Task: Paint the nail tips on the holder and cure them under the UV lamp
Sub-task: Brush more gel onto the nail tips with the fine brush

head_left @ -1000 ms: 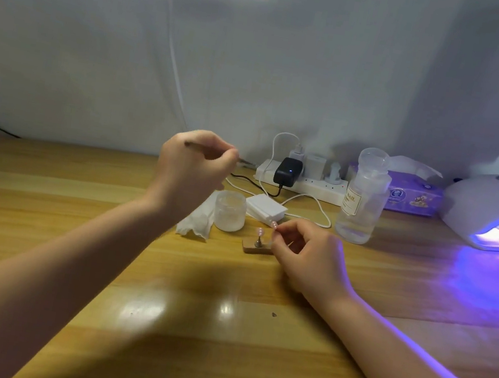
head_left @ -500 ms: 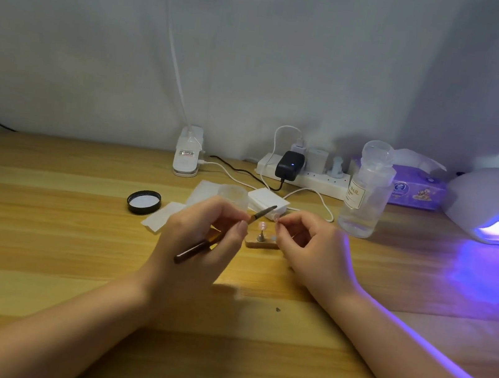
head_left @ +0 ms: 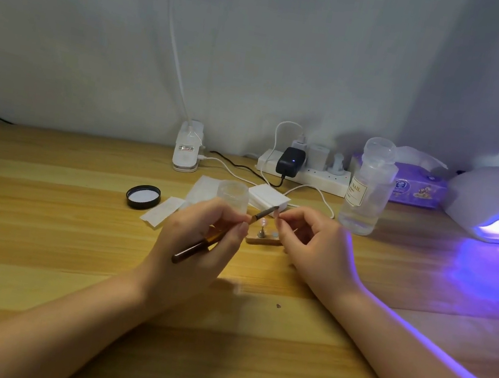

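A small wooden holder [head_left: 262,241] lies at the middle of the desk with a metal stand carrying a pink nail tip [head_left: 263,222]. My left hand [head_left: 196,246] grips a dark brush [head_left: 200,244] like a pen, its bristle end pointing up and right toward my right hand. My right hand [head_left: 313,251] pinches a small pale nail tip [head_left: 277,215] between thumb and forefinger, just above the holder. The brush tip reaches that pinched nail tip. At the far right the white UV lamp [head_left: 483,193] glows violet, with stands inside it.
A clear jar [head_left: 233,197] stands behind my left hand, its black lid [head_left: 143,196] and white wipes [head_left: 163,211] to the left. A clear liquid bottle [head_left: 367,191], power strip [head_left: 304,173], white box [head_left: 268,196], tissue pack [head_left: 418,189] and lamp clamp [head_left: 186,149] line the back.
My left hand came down from in front of the jar to the holder, and the brush now points at the nail tip in my right hand. My right hand stayed put.
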`<act>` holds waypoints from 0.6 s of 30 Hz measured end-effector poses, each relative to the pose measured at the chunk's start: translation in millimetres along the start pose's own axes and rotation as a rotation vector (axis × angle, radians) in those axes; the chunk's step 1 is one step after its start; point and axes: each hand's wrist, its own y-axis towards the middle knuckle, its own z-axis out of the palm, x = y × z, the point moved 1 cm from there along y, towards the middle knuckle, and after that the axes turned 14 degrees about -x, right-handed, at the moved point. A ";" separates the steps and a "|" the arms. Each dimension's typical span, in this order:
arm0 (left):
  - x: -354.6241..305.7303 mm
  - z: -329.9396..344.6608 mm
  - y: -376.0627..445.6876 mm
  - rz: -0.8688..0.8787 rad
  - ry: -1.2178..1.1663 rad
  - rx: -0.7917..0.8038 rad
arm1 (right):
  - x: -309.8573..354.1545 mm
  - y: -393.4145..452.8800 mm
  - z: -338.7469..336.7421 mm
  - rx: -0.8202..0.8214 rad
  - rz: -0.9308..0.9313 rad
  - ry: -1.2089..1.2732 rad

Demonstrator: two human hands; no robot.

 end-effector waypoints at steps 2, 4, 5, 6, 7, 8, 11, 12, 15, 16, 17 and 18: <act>0.1 0.3 0.1 0.010 0.008 0.015 | -0.4 0.0 -0.2 -0.005 -0.005 -0.009; 0.6 -0.5 -0.1 -0.014 -0.003 0.019 | -0.4 -0.1 -0.2 0.004 -0.007 -0.025; 0.8 -1.0 -0.5 -0.034 -0.017 0.017 | -0.3 -0.3 -0.4 0.008 -0.003 -0.029; 1.0 -1.4 -1.2 -0.054 -0.031 0.014 | 0.0 -0.4 -0.5 0.011 0.003 -0.029; 1.1 -1.7 -1.8 -0.075 -0.043 0.009 | 0.3 -0.3 -0.9 0.012 0.007 -0.026; 1.2 -1.8 -2.5 -0.095 -0.056 0.003 | 0.6 -0.3 -1.3 0.012 0.008 -0.023; 1.6 -1.5 -2.9 -0.096 -0.068 -0.023 | 1.3 0.0 -1.6 0.013 0.000 -0.027; 1.7 -1.1 -2.8 -0.082 -0.063 -0.029 | 1.5 0.1 -1.3 0.014 0.000 -0.028; 0.9 -0.1 -2.0 -0.063 -0.051 -0.030 | 1.2 -0.3 -0.7 0.002 0.000 -0.018; 0.2 0.0 -2.0 -0.059 -0.048 -0.023 | 0.8 -0.2 -0.4 -0.004 0.002 -0.017; -0.3 0.1 -2.0 -0.054 -0.046 -0.014 | 0.3 -0.3 -0.7 -0.008 0.003 -0.020; -0.8 0.0 -2.2 -0.056 -0.048 -0.007 | 0.1 -0.1 -0.6 -0.007 0.001 -0.023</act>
